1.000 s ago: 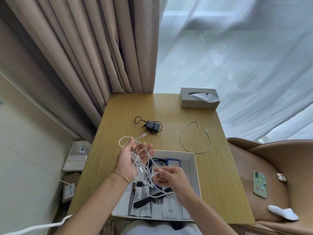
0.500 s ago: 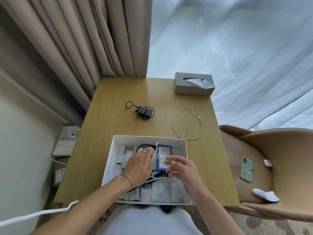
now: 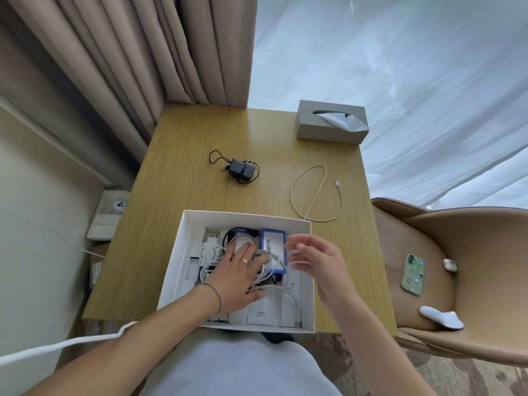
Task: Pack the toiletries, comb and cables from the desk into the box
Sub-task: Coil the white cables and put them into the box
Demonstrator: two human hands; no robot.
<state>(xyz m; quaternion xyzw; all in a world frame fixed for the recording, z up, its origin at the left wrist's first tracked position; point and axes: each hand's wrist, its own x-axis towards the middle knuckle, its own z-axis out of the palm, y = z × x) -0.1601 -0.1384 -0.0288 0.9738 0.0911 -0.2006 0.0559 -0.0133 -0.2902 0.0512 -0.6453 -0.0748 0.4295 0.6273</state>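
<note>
Box [image 3: 310, 281] holds white sachets [image 3: 261, 314]; their printed labels are unreadable.

White box [image 3: 183, 254] on yellow-brown wood-grain table [image 3: 183, 178]; blue-framed case [image 3: 273, 250] and white cables [image 3: 265, 271] inside. Black adapter [image 3: 242, 170], cream cable [image 3: 314, 192], grey tissue box [image 3: 328, 125]. Beige curtain [image 3: 114, 67], tan chair [image 3: 471, 267], green phone [image 3: 413, 274].

Box [image 3: 308, 270] nearest on desk [image 3: 183, 195]; adapter [image 3: 242, 170] behind, loose cable [image 3: 314, 192] right
</note>
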